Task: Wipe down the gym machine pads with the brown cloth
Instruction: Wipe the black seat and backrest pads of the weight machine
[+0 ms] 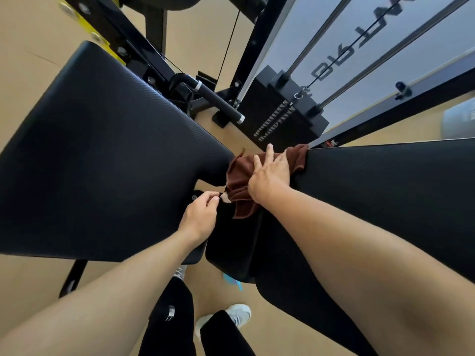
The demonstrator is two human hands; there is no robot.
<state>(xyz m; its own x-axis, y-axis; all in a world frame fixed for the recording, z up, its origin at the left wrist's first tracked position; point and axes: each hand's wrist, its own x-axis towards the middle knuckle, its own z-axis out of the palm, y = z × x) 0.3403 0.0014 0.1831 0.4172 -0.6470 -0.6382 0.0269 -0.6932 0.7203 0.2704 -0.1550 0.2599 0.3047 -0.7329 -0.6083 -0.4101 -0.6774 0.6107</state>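
Observation:
A brown cloth (pixel 241 173) lies bunched over the narrow end of the right black pad (pixel 385 196), where it meets the gap beside the large left black pad (pixel 102 160). My right hand (pixel 270 176) presses flat on the cloth, fingers spread toward the far edge. My left hand (pixel 201 214) pinches the cloth's lower corner with its pale label between thumb and fingertips, just below the left pad's tip. Part of the cloth hangs down between the two pads.
A black weight stack (pixel 285 119) with guide rods and cable stands behind the pads. A black padded handle bar (pixel 218 101) juts out between the pads' far ends. The black and yellow frame (pixel 102 29) runs at top left. My white shoes (pixel 231 319) stand on tan floor below.

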